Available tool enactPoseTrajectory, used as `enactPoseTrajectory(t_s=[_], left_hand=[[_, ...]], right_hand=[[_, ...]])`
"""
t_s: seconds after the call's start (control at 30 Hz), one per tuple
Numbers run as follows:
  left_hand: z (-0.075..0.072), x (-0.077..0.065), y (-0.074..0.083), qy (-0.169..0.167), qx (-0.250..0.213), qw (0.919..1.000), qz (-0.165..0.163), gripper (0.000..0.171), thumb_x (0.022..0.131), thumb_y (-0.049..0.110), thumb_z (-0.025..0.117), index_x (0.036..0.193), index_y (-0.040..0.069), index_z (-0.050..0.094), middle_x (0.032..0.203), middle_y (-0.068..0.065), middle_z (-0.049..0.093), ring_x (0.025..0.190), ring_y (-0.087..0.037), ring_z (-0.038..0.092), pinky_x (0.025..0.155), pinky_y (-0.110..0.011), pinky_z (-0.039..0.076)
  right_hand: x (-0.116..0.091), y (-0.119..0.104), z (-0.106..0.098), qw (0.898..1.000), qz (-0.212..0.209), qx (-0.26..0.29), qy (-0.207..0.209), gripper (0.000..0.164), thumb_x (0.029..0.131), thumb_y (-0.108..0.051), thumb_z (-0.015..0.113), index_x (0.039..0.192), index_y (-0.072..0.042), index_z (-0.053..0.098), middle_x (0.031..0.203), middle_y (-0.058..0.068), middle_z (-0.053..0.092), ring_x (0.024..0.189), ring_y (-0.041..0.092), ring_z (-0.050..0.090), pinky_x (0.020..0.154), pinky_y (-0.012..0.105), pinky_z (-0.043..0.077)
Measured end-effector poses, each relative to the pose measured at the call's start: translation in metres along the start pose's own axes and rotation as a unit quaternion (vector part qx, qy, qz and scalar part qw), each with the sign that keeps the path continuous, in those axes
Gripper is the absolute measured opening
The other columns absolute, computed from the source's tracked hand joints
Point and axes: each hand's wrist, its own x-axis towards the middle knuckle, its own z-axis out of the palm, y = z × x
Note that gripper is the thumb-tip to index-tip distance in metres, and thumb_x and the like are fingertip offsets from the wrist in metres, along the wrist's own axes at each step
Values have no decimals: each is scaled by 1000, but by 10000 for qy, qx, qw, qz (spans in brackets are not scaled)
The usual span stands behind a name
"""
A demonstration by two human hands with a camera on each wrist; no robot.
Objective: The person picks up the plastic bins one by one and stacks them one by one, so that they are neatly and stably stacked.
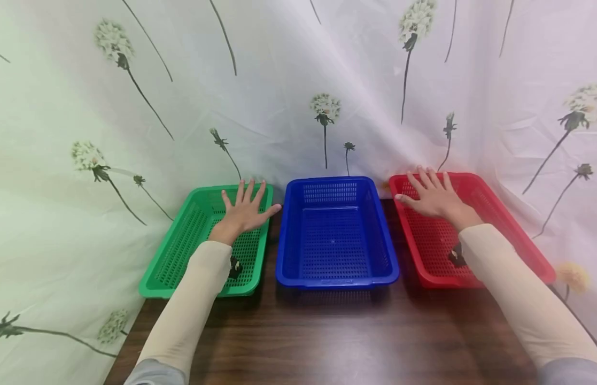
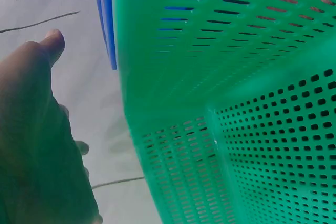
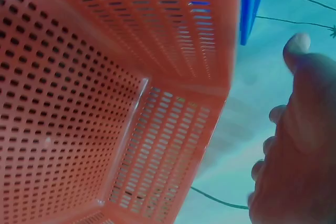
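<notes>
Currently both hands (image 1: 242, 215) (image 1: 434, 201) splayed: left above green basket (image 1: 184, 248), right above red basket (image 1: 429, 238), blue basket (image 1: 333, 235) between.

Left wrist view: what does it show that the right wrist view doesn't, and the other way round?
Only the left wrist view shows the left hand and the green basket. Only the right wrist view shows the right hand and the red basket. Both share a sliver of the blue basket and the patterned backdrop.
</notes>
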Motion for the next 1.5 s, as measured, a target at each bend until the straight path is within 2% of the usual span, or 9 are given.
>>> enactPoseTrajectory(t_s=[0.17,0.33,0.43,0.53,0.73,0.87,1.07,1.27,1.5], left_hand=[[-7,-6,9,235,-37,9997,48,89,107,72,34,173,20,6,180,-16,5,167,-41,-7,123,-81,-9],[-15,-11,21,633,-32,9979,141,77,112,55,44,171,12,20,172,-23,30,161,-45,23,124,-76,24],[-19,-14,29,960,-168,9951,146,67,113,45,49,165,5,35,162,-26,46,144,-47,50,111,-69,48],[-23,-18,38,1378,-496,9892,114,54,112,34,53,153,0,53,143,-26,63,116,-43,70,90,-60,61],[-30,-29,56,1758,-1408,9743,78,31,110,15,54,124,-5,74,106,-23,78,75,-32,72,63,-40,57],[-30,-37,67,1548,-2209,9625,-297,29,111,11,53,123,-3,75,100,-21,80,81,-33,78,59,-30,54],[-16,-43,76,1167,-2949,9457,-718,30,110,10,56,128,-6,72,106,-24,79,93,-32,80,73,-31,64],[1,-47,76,1256,-2515,9565,-786,27,108,13,58,117,-4,77,103,-21,80,86,-30,78,67,-34,61],[14,-47,77,1017,-2377,9624,-829,29,108,16,61,121,-4,76,107,-23,79,86,-31,77,74,-41,63]], right_hand=[[0,-4,-5,9986,20,504,176,87,109,-55,49,172,-9,10,175,29,13,160,55,15,127,75,16],[-4,-17,-14,9903,209,1271,520,72,107,-41,61,164,-6,35,155,29,51,141,52,51,110,74,46],[-7,-27,-18,9835,185,1657,703,57,108,-34,60,153,0,50,141,30,61,127,48,61,105,68,53],[-11,-37,-22,9760,176,2043,737,50,109,-31,58,144,5,58,133,31,67,114,43,69,98,58,60],[-13,-56,-25,9551,499,2901,334,46,110,-25,59,140,10,59,115,29,72,91,31,78,81,41,68],[-13,-64,-19,9496,610,3069,183,46,110,-21,60,140,14,58,111,28,73,79,24,78,80,43,68],[-14,-71,-4,9453,722,3181,-104,44,109,-14,60,139,18,56,121,37,69,76,19,77,82,44,68],[-10,-74,14,9440,785,3188,-324,42,107,-14,61,134,19,60,119,37,70,80,21,78,76,35,68],[-9,-78,21,9430,851,3171,-540,49,107,-14,63,137,22,54,121,38,69,91,34,80,83,46,67]])
